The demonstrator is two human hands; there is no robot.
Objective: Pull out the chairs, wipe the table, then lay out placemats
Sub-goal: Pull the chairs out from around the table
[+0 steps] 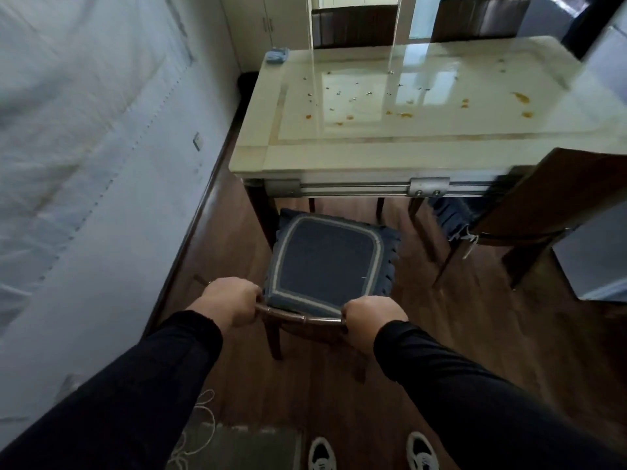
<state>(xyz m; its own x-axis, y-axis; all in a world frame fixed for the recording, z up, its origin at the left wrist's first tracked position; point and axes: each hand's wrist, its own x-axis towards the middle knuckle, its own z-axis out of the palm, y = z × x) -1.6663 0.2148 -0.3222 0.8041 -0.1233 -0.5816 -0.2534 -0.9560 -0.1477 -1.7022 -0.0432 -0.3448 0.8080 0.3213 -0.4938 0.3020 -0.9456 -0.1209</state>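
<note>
The table [339, 157] is the largest thing here, with a pale glossy top. On the top there are orange stains [520, 97] and small dark crumbs [353, 91], mostly in the middle and toward the right part. A blue cloth [276, 55] lies on the far left corner of the table. Two dark chairs [354, 25] stand behind the far edge of the table, and another brown chair [556, 198] stands at the near right corner, partly under the top.

In front of the near edge of the table, at its left part, stands the chair [302, 322] with a blue cushion [327, 262]; its seat is almost fully out from under the table. Both hands grasp the top rail of this chair's back, with the cushion between them. The left hand [230, 301] holds the left end of the rail with curled fingers, and the right hand [371, 322] holds the right end in the same way.
</note>
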